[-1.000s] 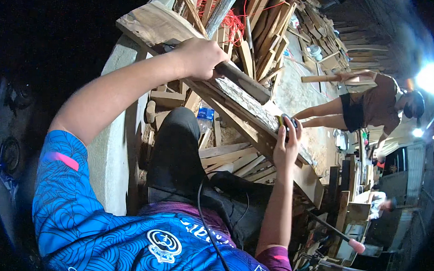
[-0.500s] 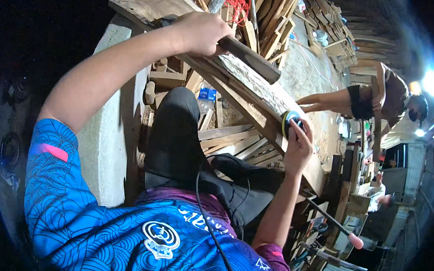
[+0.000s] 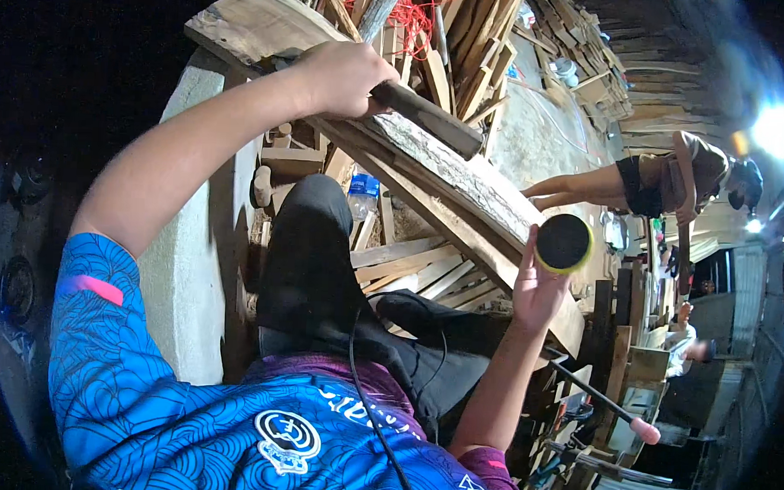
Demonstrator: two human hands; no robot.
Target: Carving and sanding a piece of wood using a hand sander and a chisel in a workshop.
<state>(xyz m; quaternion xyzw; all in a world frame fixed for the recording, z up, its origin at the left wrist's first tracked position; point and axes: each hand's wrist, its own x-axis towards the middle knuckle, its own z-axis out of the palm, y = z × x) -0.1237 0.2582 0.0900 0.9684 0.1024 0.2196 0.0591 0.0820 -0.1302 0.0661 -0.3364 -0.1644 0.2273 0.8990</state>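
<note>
My left hand (image 3: 342,75) is closed around one end of a thick dark brown wooden bar (image 3: 431,118). The bar lies along a long plank (image 3: 270,18) with rough, pale bark on its edge. My right hand (image 3: 539,293) holds up a round pad (image 3: 565,243), its flat black face showing inside a yellow-green rim. The thumb and part of the palm show at the pad's edge; the other fingers are hidden behind it. The pad is off the wood, in front of the plank's lower right stretch.
A pale concrete block (image 3: 184,264) stands under the plank's left end. Offcuts, a plastic bottle (image 3: 362,196) and loose boards (image 3: 426,262) lie below it. Beyond are tangled red cord (image 3: 410,23) and stacked timber. Another person (image 3: 671,175) stands at the right holding a board.
My right hand has lifted the round pad off the plank and turned it, so its black face shows. My left hand and the wooden bar appear slightly further left and lower.
</note>
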